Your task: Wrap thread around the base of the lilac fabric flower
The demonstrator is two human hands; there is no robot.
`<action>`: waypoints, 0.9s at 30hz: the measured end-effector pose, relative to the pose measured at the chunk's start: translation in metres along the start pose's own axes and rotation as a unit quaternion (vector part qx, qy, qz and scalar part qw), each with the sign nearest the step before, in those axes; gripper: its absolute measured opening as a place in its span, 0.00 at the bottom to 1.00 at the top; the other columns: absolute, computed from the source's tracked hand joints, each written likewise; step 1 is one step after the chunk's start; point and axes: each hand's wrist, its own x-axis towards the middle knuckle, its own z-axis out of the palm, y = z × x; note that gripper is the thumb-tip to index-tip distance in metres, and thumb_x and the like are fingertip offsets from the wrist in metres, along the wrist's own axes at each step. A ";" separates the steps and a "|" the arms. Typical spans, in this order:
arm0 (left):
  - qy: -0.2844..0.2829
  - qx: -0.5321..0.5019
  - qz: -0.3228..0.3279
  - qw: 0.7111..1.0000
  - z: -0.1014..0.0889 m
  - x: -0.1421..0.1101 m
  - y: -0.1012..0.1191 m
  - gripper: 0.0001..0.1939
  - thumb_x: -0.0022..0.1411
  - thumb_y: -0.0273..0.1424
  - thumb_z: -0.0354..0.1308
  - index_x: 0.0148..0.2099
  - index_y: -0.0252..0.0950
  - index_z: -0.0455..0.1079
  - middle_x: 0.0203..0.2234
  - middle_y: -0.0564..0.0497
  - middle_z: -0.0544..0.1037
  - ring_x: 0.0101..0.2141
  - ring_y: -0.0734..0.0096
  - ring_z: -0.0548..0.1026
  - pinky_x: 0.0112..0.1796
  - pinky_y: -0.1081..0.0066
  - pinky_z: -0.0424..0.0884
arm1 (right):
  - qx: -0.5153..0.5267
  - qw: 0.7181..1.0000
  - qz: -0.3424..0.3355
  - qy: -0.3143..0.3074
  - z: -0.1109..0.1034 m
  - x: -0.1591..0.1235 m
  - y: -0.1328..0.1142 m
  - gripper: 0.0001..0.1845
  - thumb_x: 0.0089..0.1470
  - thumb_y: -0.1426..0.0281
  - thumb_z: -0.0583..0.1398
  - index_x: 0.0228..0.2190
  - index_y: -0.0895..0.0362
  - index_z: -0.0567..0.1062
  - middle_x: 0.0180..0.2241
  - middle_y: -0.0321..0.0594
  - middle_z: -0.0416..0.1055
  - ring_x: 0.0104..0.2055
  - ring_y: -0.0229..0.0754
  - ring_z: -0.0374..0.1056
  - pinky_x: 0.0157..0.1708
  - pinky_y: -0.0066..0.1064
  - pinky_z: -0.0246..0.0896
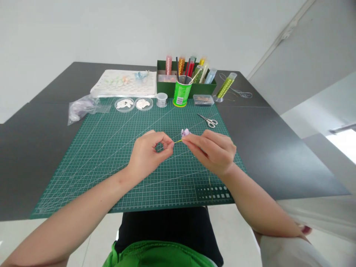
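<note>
Above the green cutting mat, my left hand pinches one end of a thin yellow-green stem between thumb and fingertips. The other end of that stem is in a pinch of my right hand, close under a small lilac flower. The flower shows just above my right fingertips, and its base is hidden by them. A fine pale green thread hangs below my right hand over the mat's front edge. Small scissors lie on the mat beyond my right hand.
Behind stand a green can of tools, a dark green box of thread spools, and a lone green spool. Two dishes of white pieces, a dish among them, a plastic bag, a clear case and a white foam board lie around.
</note>
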 end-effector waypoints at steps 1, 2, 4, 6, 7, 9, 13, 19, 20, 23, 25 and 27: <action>-0.026 0.003 0.005 1.000 0.000 0.000 0.000 0.07 0.60 0.25 0.61 0.29 0.38 0.74 0.21 0.58 0.76 0.25 0.75 0.67 0.32 0.72 0.63 | 0.004 1.000 0.005 -0.014 0.000 0.001 0.004 0.07 0.64 0.73 0.63 0.34 0.55 0.83 0.21 0.33 0.71 0.21 0.32 0.63 0.22 0.26 0.59; -0.053 0.002 0.007 0.999 0.001 0.000 0.000 0.07 0.61 0.25 0.61 0.29 0.38 0.74 0.22 0.58 0.76 0.26 0.75 0.68 0.32 0.72 0.63 | 0.018 0.999 0.016 -0.028 0.000 0.001 0.007 0.08 0.64 0.72 0.63 0.34 0.55 0.83 0.22 0.33 0.72 0.21 0.31 0.63 0.22 0.26 0.58; -0.099 -0.007 0.008 0.995 0.002 -0.001 -0.001 0.07 0.61 0.25 0.61 0.30 0.38 0.74 0.22 0.59 0.76 0.26 0.75 0.69 0.32 0.72 0.63 | 0.067 0.995 0.050 -0.057 0.002 0.001 0.014 0.08 0.64 0.71 0.64 0.33 0.56 0.82 0.23 0.34 0.73 0.21 0.31 0.63 0.23 0.26 0.58; -0.133 -0.022 0.002 0.991 0.003 -0.001 -0.002 0.07 0.60 0.25 0.61 0.30 0.38 0.75 0.23 0.58 0.77 0.27 0.74 0.70 0.32 0.72 0.64 | 0.110 0.988 0.078 -0.082 0.005 0.000 0.019 0.07 0.62 0.71 0.65 0.32 0.57 0.82 0.23 0.34 0.74 0.22 0.31 0.63 0.23 0.26 0.57; -0.145 -0.031 -0.002 0.989 0.004 -0.001 -0.002 0.06 0.60 0.25 0.61 0.29 0.38 0.75 0.23 0.58 0.77 0.28 0.74 0.71 0.32 0.72 0.64 | 0.122 0.985 0.087 -0.091 0.007 -0.001 0.021 0.07 0.62 0.71 0.65 0.31 0.57 0.82 0.23 0.34 0.74 0.22 0.31 0.63 0.23 0.26 0.56; -0.163 -0.047 -0.014 0.985 0.005 -0.001 -0.001 0.06 0.59 0.25 0.61 0.29 0.38 0.75 0.23 0.58 0.78 0.28 0.74 0.72 0.32 0.72 0.64 | 0.134 0.979 0.105 -0.111 0.009 -0.002 0.024 0.07 0.61 0.71 0.65 0.31 0.57 0.82 0.23 0.33 0.74 0.23 0.32 0.63 0.25 0.27 0.56; -0.177 -0.073 -0.032 0.981 0.004 -0.001 0.000 0.06 0.59 0.27 0.61 0.29 0.37 0.75 0.23 0.57 0.77 0.26 0.76 0.70 0.30 0.73 0.63 | 0.164 0.964 0.151 -0.147 0.010 -0.004 0.029 0.08 0.61 0.70 0.65 0.30 0.57 0.83 0.23 0.33 0.72 0.24 0.33 0.61 0.27 0.28 0.54; -0.196 -0.117 -0.057 0.972 0.001 0.000 0.006 0.07 0.60 0.30 0.61 0.29 0.37 0.75 0.19 0.58 0.72 0.22 0.78 0.64 0.26 0.74 0.59 | 0.237 0.925 0.238 -0.177 0.009 -0.002 0.034 0.08 0.59 0.68 0.67 0.29 0.58 0.83 0.20 0.31 0.66 0.22 0.32 0.55 0.25 0.29 0.49; -0.198 -0.124 -0.062 0.970 0.001 0.000 0.007 0.07 0.60 0.30 0.61 0.28 0.37 0.74 0.19 0.58 0.71 0.22 0.78 0.63 0.25 0.75 0.58 | 0.250 0.917 0.250 -0.185 0.009 -0.002 0.035 0.07 0.58 0.68 0.67 0.29 0.58 0.83 0.20 0.30 0.65 0.22 0.31 0.54 0.25 0.30 0.48; -0.191 -0.146 -0.072 0.968 0.000 0.000 0.010 0.07 0.59 0.30 0.61 0.29 0.37 0.75 0.18 0.58 0.70 0.21 0.79 0.60 0.24 0.75 0.57 | 0.283 0.893 0.280 -0.208 0.013 -0.004 0.038 0.08 0.56 0.67 0.68 0.28 0.58 0.83 0.18 0.28 0.60 0.21 0.30 0.50 0.24 0.30 0.45; -0.175 -0.161 -0.076 0.968 -0.001 0.000 0.011 0.06 0.60 0.30 0.62 0.30 0.36 0.76 0.18 0.58 0.69 0.21 0.79 0.60 0.24 0.75 0.57 | 0.305 0.875 0.304 -0.220 0.016 -0.006 0.039 0.09 0.55 0.66 0.69 0.27 0.59 0.82 0.17 0.26 0.55 0.20 0.30 0.47 0.23 0.30 0.43; -0.164 -0.175 -0.082 0.967 -0.002 0.000 0.011 0.07 0.60 0.32 0.63 0.31 0.36 0.76 0.18 0.57 0.69 0.21 0.78 0.61 0.23 0.75 0.58 | 0.330 0.853 0.331 -0.232 0.019 -0.007 0.040 0.12 0.54 0.63 0.69 0.26 0.59 0.81 0.15 0.25 0.51 0.20 0.29 0.44 0.22 0.29 0.42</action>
